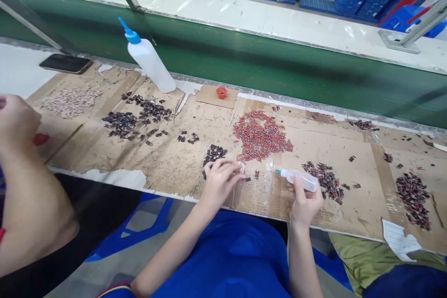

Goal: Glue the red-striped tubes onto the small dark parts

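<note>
My left hand (pixel 221 179) rests on the cardboard-covered bench (pixel 181 167), fingers pinched together near a few small dark parts just right of a dark pile (pixel 213 153). What the fingers hold is too small to make out. My right hand (pixel 304 200) grips a small clear squeeze bottle (pixel 301 179) with a blue tip pointing left toward my left hand. A heap of red and blue small parts (pixel 260 136) lies just behind both hands. Another pile of dark and red parts (pixel 326 179) sits right of the bottle.
A large white squeeze bottle (pixel 150 60) with a blue nozzle stands at the back left. A red cap (pixel 221 92) sits on a cardboard square. More piles (pixel 414 198) lie right and left (pixel 122 123). Another person's arm (pixel 24 172) is at the left. A phone (pixel 65 63) lies beyond.
</note>
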`<action>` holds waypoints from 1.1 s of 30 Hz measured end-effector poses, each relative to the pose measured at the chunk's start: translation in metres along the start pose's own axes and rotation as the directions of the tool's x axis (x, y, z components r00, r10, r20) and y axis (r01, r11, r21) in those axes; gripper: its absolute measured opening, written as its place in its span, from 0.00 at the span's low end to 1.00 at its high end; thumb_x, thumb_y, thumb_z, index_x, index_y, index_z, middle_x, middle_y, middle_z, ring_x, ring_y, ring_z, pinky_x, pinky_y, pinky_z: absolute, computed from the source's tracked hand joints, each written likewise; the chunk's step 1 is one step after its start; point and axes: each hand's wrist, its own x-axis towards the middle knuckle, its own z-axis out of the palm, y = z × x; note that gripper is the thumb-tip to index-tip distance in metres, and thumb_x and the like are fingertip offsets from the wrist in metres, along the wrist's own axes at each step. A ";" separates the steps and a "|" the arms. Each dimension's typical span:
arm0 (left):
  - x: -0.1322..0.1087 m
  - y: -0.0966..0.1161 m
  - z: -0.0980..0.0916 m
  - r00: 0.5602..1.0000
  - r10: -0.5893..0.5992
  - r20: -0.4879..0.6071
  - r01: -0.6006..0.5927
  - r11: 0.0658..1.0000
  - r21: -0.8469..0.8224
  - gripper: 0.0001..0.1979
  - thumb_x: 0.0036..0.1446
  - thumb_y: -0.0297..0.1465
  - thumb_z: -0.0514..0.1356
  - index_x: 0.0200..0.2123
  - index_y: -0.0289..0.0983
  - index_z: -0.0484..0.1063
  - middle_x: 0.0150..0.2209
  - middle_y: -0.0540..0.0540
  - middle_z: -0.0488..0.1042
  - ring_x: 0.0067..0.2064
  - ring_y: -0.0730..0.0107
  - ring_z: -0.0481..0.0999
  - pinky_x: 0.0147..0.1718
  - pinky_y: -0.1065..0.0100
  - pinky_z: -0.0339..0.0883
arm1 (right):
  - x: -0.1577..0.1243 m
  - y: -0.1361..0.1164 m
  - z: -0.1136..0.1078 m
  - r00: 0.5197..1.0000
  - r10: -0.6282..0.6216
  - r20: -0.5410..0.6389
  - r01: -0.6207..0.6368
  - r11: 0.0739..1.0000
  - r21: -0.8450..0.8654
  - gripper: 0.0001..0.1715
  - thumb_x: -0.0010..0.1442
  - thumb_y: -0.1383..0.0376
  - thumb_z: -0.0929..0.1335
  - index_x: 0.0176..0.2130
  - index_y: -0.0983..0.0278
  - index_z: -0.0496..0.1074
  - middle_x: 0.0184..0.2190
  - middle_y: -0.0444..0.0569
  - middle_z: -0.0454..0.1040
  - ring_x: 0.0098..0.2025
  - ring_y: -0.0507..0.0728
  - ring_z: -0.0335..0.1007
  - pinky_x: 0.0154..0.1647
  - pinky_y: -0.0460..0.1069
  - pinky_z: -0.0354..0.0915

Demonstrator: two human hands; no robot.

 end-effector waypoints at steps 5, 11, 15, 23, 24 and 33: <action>0.017 -0.002 -0.007 0.997 -0.049 -0.059 0.057 0.989 0.138 0.03 0.56 0.29 0.64 0.34 0.42 0.79 0.37 0.46 0.81 0.48 0.53 0.70 0.44 0.54 0.52 | 0.015 -0.016 -0.014 0.999 -0.019 0.043 0.035 0.909 -0.415 0.33 0.41 0.45 0.72 0.40 0.64 0.70 0.29 0.50 0.75 0.28 0.58 0.71 0.29 0.51 0.64; 0.024 0.001 0.003 0.998 -0.067 -0.016 0.069 0.974 0.215 0.06 0.59 0.28 0.60 0.32 0.39 0.77 0.37 0.43 0.79 0.47 0.52 0.68 0.44 0.53 0.54 | 0.014 -0.030 -0.028 0.996 -0.010 0.094 0.082 0.591 -0.803 0.35 0.51 0.40 0.64 0.45 0.62 0.73 0.23 0.49 0.73 0.27 0.61 0.68 0.32 0.53 0.59; 0.026 -0.001 0.008 0.999 -0.038 -0.004 0.037 0.958 0.283 0.06 0.61 0.27 0.58 0.33 0.37 0.75 0.38 0.41 0.77 0.48 0.52 0.68 0.44 0.54 0.56 | 0.010 -0.024 -0.027 0.966 -0.195 0.170 0.256 0.627 -0.735 0.34 0.52 0.42 0.64 0.45 0.65 0.74 0.32 0.53 0.74 0.30 0.59 0.68 0.36 0.53 0.62; 0.020 0.010 0.006 0.987 0.135 -0.082 -0.106 0.953 0.285 0.06 0.62 0.26 0.55 0.36 0.35 0.72 0.40 0.40 0.76 0.46 0.55 0.69 0.42 0.58 0.57 | -0.023 -0.023 0.000 0.933 -0.207 0.295 0.319 0.856 -0.406 0.21 0.53 0.51 0.70 0.40 0.64 0.75 0.35 0.54 0.75 0.37 0.59 0.71 0.41 0.56 0.67; 0.017 0.014 0.005 0.977 0.188 -0.098 -0.158 0.954 0.254 0.06 0.63 0.26 0.55 0.36 0.36 0.72 0.41 0.40 0.76 0.46 0.56 0.69 0.43 0.59 0.56 | -0.027 -0.021 0.006 0.926 -0.090 0.366 0.208 0.932 -0.297 0.23 0.51 0.51 0.71 0.41 0.64 0.74 0.33 0.52 0.76 0.32 0.57 0.71 0.36 0.54 0.69; -0.002 0.024 0.011 0.937 0.336 -0.100 -0.327 0.940 0.094 0.06 0.64 0.27 0.55 0.36 0.38 0.72 0.39 0.46 0.78 0.47 0.62 0.72 0.46 0.62 0.55 | -0.032 -0.002 0.027 0.856 0.173 0.487 -0.173 0.984 -0.046 0.19 0.47 0.50 0.72 0.29 0.64 0.74 0.24 0.47 0.76 0.29 0.56 0.73 0.29 0.49 0.69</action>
